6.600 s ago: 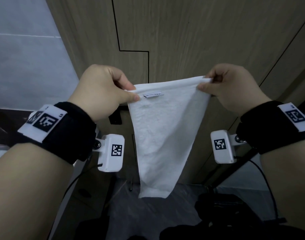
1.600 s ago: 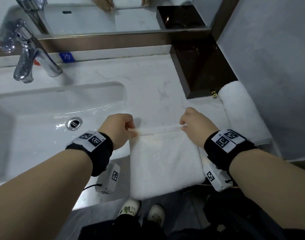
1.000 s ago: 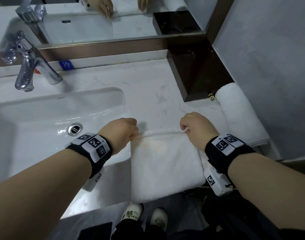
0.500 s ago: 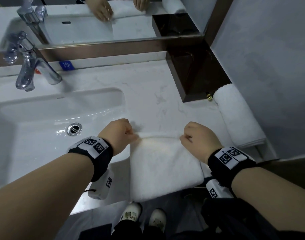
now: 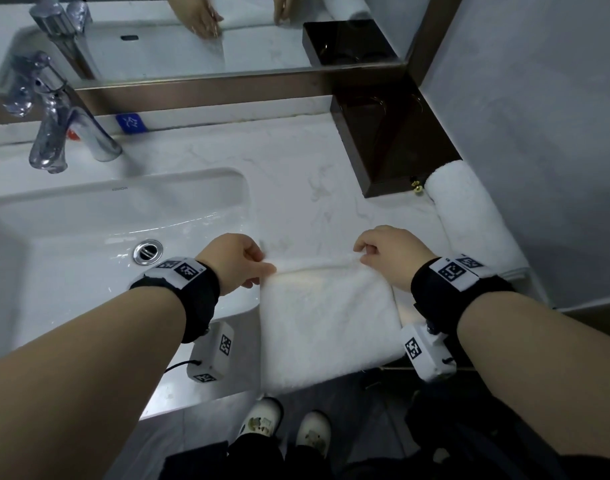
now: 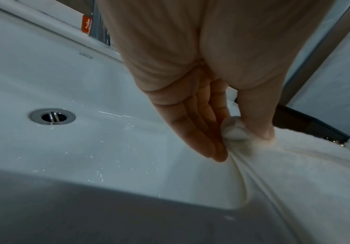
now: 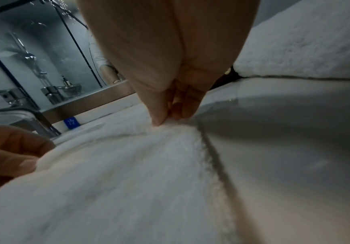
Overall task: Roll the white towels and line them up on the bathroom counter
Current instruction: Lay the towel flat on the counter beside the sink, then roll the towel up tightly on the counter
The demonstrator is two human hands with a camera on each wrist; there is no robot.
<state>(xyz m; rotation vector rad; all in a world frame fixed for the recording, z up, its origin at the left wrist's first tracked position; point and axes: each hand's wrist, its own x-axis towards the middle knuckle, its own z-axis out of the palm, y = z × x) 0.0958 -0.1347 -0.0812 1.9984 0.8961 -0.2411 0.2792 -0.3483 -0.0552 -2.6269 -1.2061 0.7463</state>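
Since half a second ago I've begun curling the towel's far edge toward me. My left hand and right hand each pinch a far corner. It lies on the counter, sink left, rolled towel right.

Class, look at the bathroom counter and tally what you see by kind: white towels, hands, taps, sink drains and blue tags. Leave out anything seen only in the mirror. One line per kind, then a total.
White towels: 2, the flat towel and the rolled towel
Hands: 2, left hand, right hand
Taps: 1, the tap
Sink drains: 1, the drain
Blue tags: 1, the blue tag
Total: 7
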